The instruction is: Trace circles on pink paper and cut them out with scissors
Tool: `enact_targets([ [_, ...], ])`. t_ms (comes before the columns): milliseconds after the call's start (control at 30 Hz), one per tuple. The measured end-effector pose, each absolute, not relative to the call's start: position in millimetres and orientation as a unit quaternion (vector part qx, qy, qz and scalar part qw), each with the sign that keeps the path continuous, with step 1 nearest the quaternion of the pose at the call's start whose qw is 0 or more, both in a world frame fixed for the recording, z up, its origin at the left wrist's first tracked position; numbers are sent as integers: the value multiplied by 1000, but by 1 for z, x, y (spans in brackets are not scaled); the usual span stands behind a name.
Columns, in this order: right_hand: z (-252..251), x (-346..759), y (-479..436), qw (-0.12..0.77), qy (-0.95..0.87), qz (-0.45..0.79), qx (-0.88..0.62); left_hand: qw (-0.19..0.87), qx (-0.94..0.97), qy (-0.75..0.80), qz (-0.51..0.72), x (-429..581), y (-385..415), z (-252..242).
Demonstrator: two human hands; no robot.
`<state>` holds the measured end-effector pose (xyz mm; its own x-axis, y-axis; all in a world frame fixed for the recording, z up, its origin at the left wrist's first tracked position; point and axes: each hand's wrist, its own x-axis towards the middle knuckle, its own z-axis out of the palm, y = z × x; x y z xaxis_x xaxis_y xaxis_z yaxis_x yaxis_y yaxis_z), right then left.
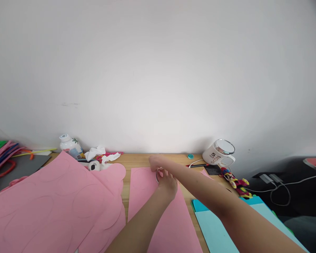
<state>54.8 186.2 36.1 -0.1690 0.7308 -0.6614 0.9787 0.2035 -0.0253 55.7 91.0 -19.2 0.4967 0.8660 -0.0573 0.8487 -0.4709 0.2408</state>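
Pink sheet (137, 196) lies on the wooden tabletop (137, 160), long axis running from the body toward the wall (158, 88); near end cut off by the frame. Round rimmed thing (157, 177) sits on its far part. From the left hand (168, 184), it lies just ahead and to the left, at the fingertips. Right hand (155, 162) is just beyond, on the wall side, its forearm crossing over from the right. Both hands are close; left fingers look nearest.

Left fingers bent, slightly parted, over the round thing; grip or light press, cannot tell. Right hand curled, fingertips hidden; cannot tell whether they hold anything.

Round thing mostly covered: only a curved greyish edge shows, possibly a ring or a lid. Faint curved line on the sheet's far left corner, hard to make out.
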Motion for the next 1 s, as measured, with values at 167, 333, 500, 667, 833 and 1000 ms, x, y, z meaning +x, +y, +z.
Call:
enact_targets([
  [167, 33, 73, 198, 270, 690, -236, 629, 84, 859, 504, -30, 54, 86, -10],
  [333, 35, 102, 203, 228, 654, -266, 670, 70, 866, 493, -45, 52, 85, -5],
  [500, 47, 141, 185, 92, 646, -293, 699, 77, 883, 464, -8, 44, 86, -3],
  [667, 49, 169, 118, -135, 653, -274, 693, 109, 895, 423, 84, 20, 79, -10],
  [833, 17, 150, 9, -340, 662, -210, 635, 164, 876, 409, 198, 1, 73, -28],
  [1000, -45, 103, -61, -422, 744, -208, 475, 206, 848, 396, 286, -3, 75, -32],
])
